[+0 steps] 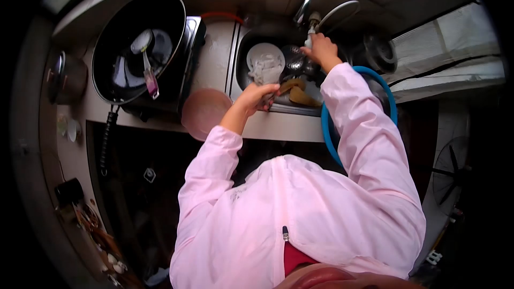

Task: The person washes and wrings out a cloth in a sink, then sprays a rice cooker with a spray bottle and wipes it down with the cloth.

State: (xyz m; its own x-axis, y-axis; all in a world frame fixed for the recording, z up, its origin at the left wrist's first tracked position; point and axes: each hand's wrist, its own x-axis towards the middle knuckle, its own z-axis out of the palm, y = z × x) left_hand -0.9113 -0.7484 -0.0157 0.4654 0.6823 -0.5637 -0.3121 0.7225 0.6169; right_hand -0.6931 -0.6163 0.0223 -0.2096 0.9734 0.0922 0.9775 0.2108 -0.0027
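So the right hand (pixel 324 52) is gripping the white nozzle (pixel 309 40) by the tap (pixel 304 6), fingers wrapping round it, while the left hand (pixel 256 98) is curling over the near edge of the sink (pixel 294 109); can't tell if those fingers are gripping anything. I'd guess the sink job is sitting midway: the white bowl (pixel 266 55) is lying just beyond the left fingers, the perforated metal piece (pixel 294 59) is resting between the 2 hands, and a yellow-brown thing (pixel 304 97) is lying just right of the left fingers, so nothing's looking finished. A pink bowl (pixel 201 112) is sitting left of those fingers, and the wok (pixel 115 29) with its ladle (pixel 149 69) way further left. The right sleeve (pixel 356 112) is blocking part of the blue basin (pixel 394 108), bodyward of the right fingers.
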